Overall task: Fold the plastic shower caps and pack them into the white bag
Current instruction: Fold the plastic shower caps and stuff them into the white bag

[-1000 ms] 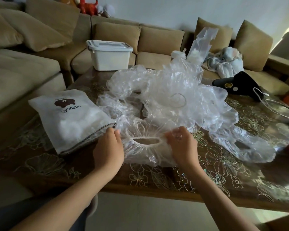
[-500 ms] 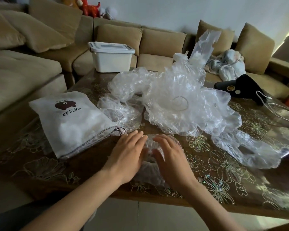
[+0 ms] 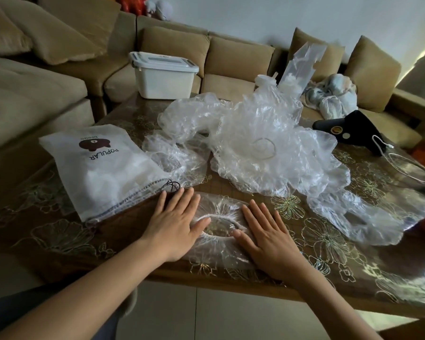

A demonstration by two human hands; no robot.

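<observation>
Crinkly clear shower cap, near worktop edge, flattened under left hand and right hand, fingers straight; white bag at ten o'clock.

- The shower cap: both sides are covered by the flat left hand and right hand; only its middle shows.
- The white bag: its contents show only as pale shapes through the fabric.
- The pile of caps: the count cannot be told.
- The red toy: cut off by the top edge.
</observation>
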